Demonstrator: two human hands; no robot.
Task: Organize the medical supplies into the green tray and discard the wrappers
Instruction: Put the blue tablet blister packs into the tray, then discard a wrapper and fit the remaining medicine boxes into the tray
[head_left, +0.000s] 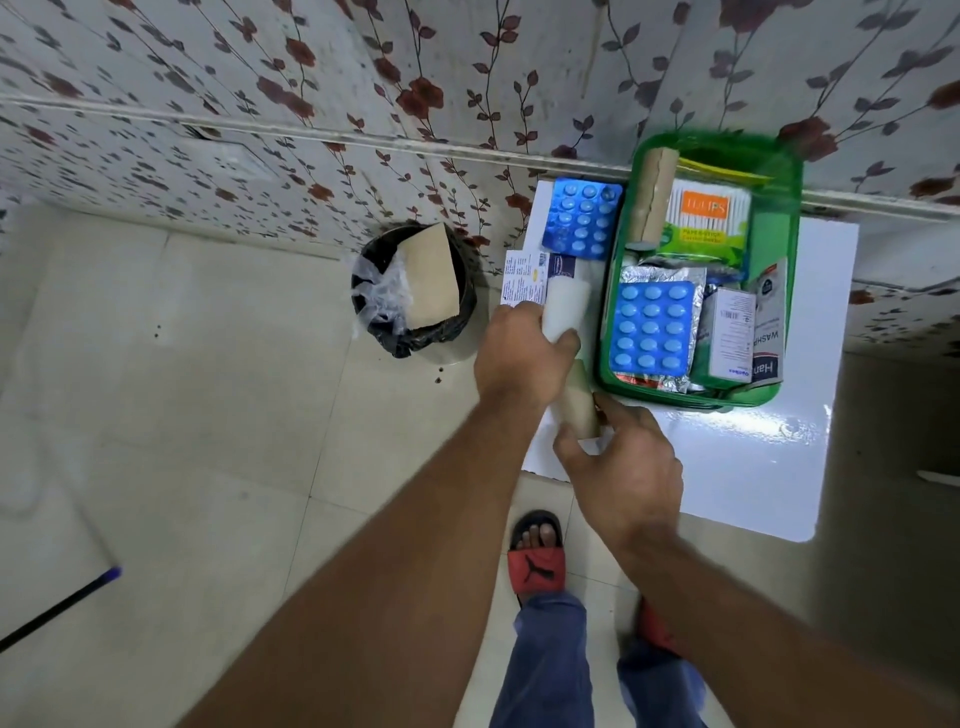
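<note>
- Looking down from the head camera, a white table (727, 467) stands against a flower-patterned wall (311, 78), with the green tray (792, 244) on its far half.
- Inside the tray lie a brown paper roll (652, 200) along the left wall, a pack of cotton buds (709, 215), a blue blister strip (652, 327) on foil, a small white box (730, 332) and a hand-wash sachet (769, 322) against the right wall.
- Left of the tray, on the table, rest a second blue blister strip (582, 218) and a printed leaflet (524, 275).
- The left hand (519, 358) has its fingers wrapped around a white wrapped roll (566, 306), which lies just beside the tray's left wall.
- The right hand (623, 457) is curled around the near end of a brown roll (579, 405), thumb and fingers gripping it; this piece meets the white roll under the left hand, and whether they are one item I cannot tell.
- On the tiled floor left of the table sits a black-lined bin (410, 291) holding a tan wrapper (431, 275) and crumpled clear plastic.
- A red sandal (535, 561) shows below, between the forearms.
</note>
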